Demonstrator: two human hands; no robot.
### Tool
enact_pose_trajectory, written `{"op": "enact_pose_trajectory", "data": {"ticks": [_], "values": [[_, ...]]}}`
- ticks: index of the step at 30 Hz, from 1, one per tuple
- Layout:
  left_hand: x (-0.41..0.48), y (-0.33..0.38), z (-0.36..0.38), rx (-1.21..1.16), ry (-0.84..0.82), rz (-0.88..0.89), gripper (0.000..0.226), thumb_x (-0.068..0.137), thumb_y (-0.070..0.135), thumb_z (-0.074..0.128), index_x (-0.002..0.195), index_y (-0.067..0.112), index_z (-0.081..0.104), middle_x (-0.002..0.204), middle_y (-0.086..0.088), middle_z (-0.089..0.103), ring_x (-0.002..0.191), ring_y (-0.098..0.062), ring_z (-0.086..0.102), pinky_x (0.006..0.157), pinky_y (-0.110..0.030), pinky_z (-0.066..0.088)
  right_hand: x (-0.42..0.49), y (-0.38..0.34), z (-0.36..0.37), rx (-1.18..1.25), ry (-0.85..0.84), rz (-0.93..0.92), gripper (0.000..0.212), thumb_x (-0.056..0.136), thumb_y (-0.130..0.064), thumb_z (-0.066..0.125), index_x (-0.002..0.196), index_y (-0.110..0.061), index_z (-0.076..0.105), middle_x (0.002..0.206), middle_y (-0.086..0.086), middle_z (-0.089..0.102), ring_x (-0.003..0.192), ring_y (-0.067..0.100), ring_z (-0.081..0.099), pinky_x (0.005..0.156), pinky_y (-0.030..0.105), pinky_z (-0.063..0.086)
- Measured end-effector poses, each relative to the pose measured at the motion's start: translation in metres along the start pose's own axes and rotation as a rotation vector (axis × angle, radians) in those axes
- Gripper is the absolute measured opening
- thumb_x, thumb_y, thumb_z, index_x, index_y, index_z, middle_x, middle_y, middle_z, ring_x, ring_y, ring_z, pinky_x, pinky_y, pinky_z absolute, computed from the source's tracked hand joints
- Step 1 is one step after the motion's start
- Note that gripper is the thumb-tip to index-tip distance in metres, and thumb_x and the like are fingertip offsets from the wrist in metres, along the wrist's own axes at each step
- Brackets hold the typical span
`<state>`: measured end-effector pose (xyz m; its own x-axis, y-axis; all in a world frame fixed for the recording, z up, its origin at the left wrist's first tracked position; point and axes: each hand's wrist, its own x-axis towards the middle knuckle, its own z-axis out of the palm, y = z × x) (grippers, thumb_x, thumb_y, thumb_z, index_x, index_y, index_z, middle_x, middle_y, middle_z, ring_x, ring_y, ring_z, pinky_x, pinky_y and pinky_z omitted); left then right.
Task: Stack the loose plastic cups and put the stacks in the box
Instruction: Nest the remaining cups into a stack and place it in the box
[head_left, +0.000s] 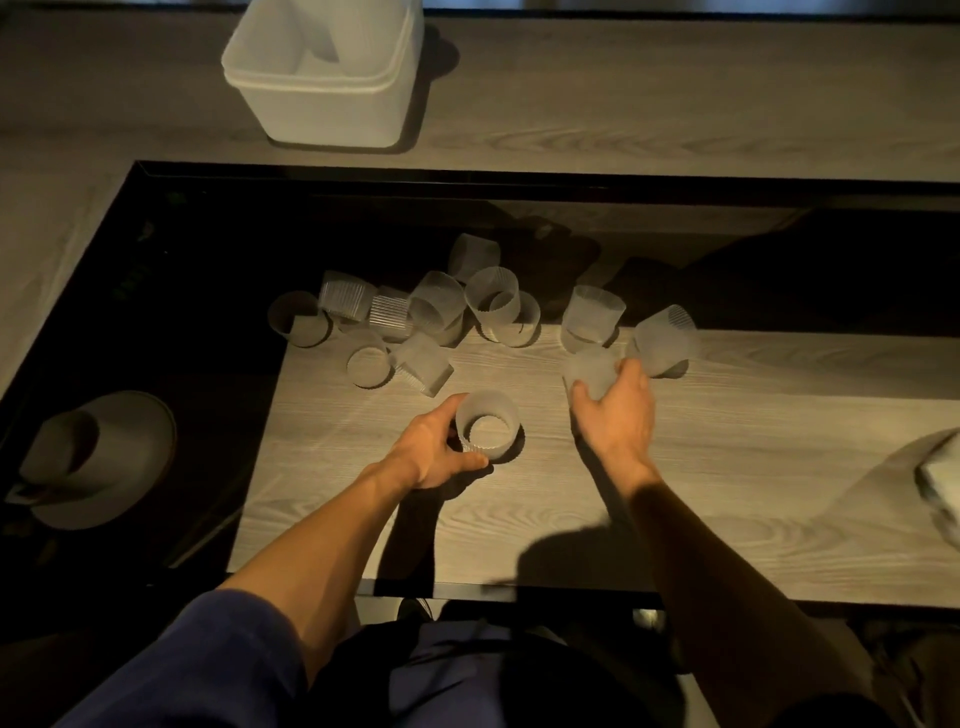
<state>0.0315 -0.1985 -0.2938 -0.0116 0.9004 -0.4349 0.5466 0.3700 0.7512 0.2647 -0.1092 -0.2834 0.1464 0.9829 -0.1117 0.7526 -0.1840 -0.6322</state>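
My left hand grips an upright frosted ribbed plastic cup that stands on the glass table top, thumb and fingers round its left side. My right hand holds another frosted cup, tilted, just above the surface. Several loose cups lie scattered in a heap beyond my hands, some upright, some on their sides. Two more cups sit just past my right hand. The white plastic box stands at the far left on the wooden floor; something pale leans inside it.
The table has a dark glossy glass top with a black frame. A hat shape shows through or on the glass at the left. A pale object sits at the right edge. My knees are at the near edge.
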Motion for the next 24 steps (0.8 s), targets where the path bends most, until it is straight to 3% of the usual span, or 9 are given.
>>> {"op": "enact_pose_trajectory", "data": {"ticks": [3, 5, 8, 11, 13, 15, 20, 24], "values": [[0.001, -0.001, 0.001, -0.016, -0.002, 0.005, 0.083, 0.074, 0.021, 0.088, 0.143, 0.033, 0.042, 0.126, 0.006, 0.061, 0.122, -0.018, 0.056, 0.108, -0.041, 0.045, -0.015, -0.014, -0.001, 0.347, -0.055, -0.004, 0.056, 0.089, -0.031, 0.075, 0.136, -0.020, 0.047, 0.133, -0.004, 0.045, 0.111, 0.011, 0.055, 0.087, 0.023, 0.054], [0.002, -0.002, 0.002, -0.023, 0.004, 0.005, 0.082, 0.073, 0.021, 0.088, 0.141, 0.034, 0.044, 0.124, 0.007, 0.063, 0.120, -0.018, 0.058, 0.107, -0.041, 0.047, -0.026, -0.030, -0.004, 0.441, -0.115, -0.094, 0.056, 0.089, -0.025, 0.075, 0.138, -0.024, 0.048, 0.136, -0.006, 0.040, 0.114, 0.006, 0.052, 0.081, 0.014, 0.050], [0.002, -0.003, 0.003, -0.033, 0.019, 0.013, 0.080, 0.072, 0.021, 0.089, 0.138, 0.035, 0.046, 0.117, 0.007, 0.066, 0.113, -0.018, 0.062, 0.103, -0.042, 0.050, -0.039, -0.050, -0.007, 0.465, -0.246, -0.258, 0.059, 0.089, -0.023, 0.075, 0.142, -0.031, 0.050, 0.135, -0.008, 0.035, 0.118, 0.004, 0.047, 0.085, 0.010, 0.048], [0.000, -0.004, 0.003, -0.038, 0.030, 0.021, 0.079, 0.072, 0.020, 0.089, 0.139, 0.031, 0.047, 0.113, 0.005, 0.068, 0.108, -0.018, 0.064, 0.100, -0.043, 0.052, -0.045, -0.059, -0.009, 0.288, -0.426, -0.458, 0.072, 0.088, -0.029, 0.074, 0.153, -0.035, 0.042, 0.127, -0.008, 0.035, 0.118, 0.007, 0.043, 0.096, 0.015, 0.044], [-0.002, -0.006, 0.001, -0.032, 0.025, 0.019, 0.082, 0.071, 0.025, 0.089, 0.140, 0.032, 0.045, 0.118, 0.004, 0.067, 0.111, -0.017, 0.063, 0.100, -0.043, 0.052, -0.047, -0.064, -0.008, 0.094, -0.492, -0.570, 0.083, 0.086, -0.038, 0.072, 0.158, -0.035, 0.032, 0.128, -0.006, 0.041, 0.120, 0.011, 0.043, 0.101, 0.027, 0.044], [-0.004, -0.008, -0.002, -0.011, 0.018, 0.026, 0.085, 0.069, 0.030, 0.088, 0.141, 0.035, 0.043, 0.122, 0.005, 0.066, 0.115, -0.018, 0.061, 0.101, -0.041, 0.051, -0.049, -0.069, -0.005, 0.001, -0.506, -0.570, 0.088, 0.084, -0.044, 0.072, 0.159, -0.031, 0.027, 0.136, -0.003, 0.049, 0.125, 0.014, 0.044, 0.103, 0.032, 0.042], [-0.007, -0.011, -0.004, 0.006, 0.028, 0.040, 0.080, 0.071, 0.027, 0.088, 0.139, 0.035, 0.045, 0.118, 0.006, 0.066, 0.112, -0.017, 0.062, 0.096, -0.039, 0.053, -0.057, -0.083, -0.002, -0.176, -0.417, -0.654, 0.066, 0.083, -0.048, 0.071, 0.137, -0.020, 0.047, 0.132, 0.000, 0.057, 0.120, 0.019, 0.046, 0.092, 0.031, 0.043], [-0.007, -0.011, -0.006, 0.026, 0.014, 0.045, 0.079, 0.072, 0.027, 0.087, 0.139, 0.033, 0.046, 0.118, 0.005, 0.065, 0.110, -0.018, 0.062, 0.095, -0.039, 0.054, -0.060, -0.090, 0.001, -0.287, -0.399, -0.682, 0.068, 0.083, -0.049, 0.071, 0.139, -0.020, 0.047, 0.137, 0.001, 0.054, 0.124, 0.020, 0.043, 0.098, 0.036, 0.046]]}}
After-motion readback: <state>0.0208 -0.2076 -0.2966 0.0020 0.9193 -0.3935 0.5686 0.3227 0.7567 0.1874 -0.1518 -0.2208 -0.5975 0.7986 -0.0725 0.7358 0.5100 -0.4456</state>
